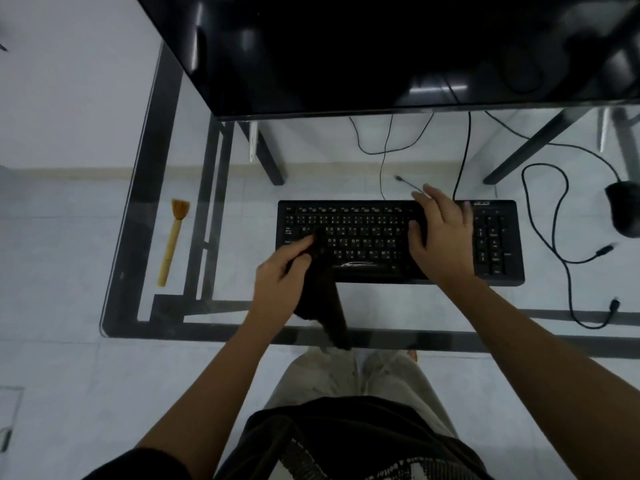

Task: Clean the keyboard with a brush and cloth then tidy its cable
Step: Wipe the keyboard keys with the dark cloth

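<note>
Table (207,332): glass top on a dark frame, everything spread out on it, floor tiles showing through.
Monitor (346,46): big black screen along the far side, switched off, only reflections on it.
Keyboard (363,233): black, full width, lying flat in the middle of the table just in front of the monitor. This is where the action is!
Cables (465,157): thin black leads run out from under the monitor towards the keyboard's far edge. A loose lead (614,304) snakes in open loops across the right of the table, plugs lying free. I cannot tell which lead is the keyboard's own.
Cloth (329,299): dark, bunched on the left-hand keys, its tail draped off the keyboard's near edge and over the table rim.
Left hand (280,275): fingers curled tight round the bunched cloth, pressing it onto the keys.
Right hand (443,237): flat and spread over the keys towards the right, clutching nothing, apparently steadying the keyboard.
Brush (171,244): wooden handle, tan bristles, lying well off to the left, untouched by either hand.
Mouse (623,209): dark, at the far right edge.
Progress: brush set aside, so brushing looks finished. Wiping is under way at the left end, with the right half and number pad to go. Cable tidying not yet begun.
</note>
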